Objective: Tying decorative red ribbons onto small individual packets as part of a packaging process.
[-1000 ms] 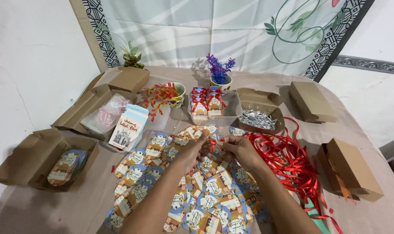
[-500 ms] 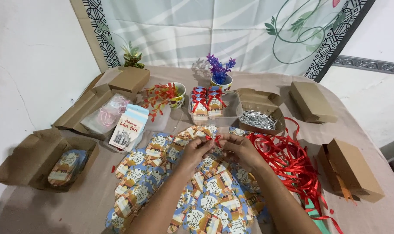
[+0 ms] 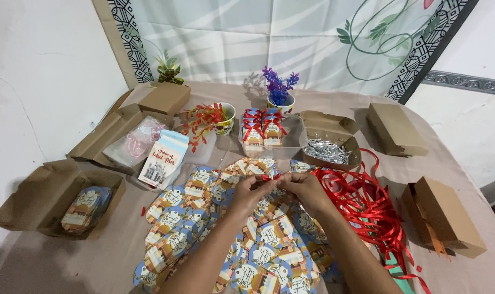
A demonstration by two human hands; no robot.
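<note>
Pinching thin red ribbon (image 3: 271,177) | both hands (image 3: 280,190) closed | over glossy printed tags (image 3: 269,239)

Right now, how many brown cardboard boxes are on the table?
6: two at far left, one open at near left, one holding silver pieces, one far right, one near right.

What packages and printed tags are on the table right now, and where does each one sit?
Printed tags: loose spread under the hands, blue, orange, white.
Small tag box: left of centre, pale blue and white.
Ribboned gift boxes: far centre, in a clear tray, red bows.
Open kraft box: near left, tags inside.
Closed kraft box: far right, brown.
</note>
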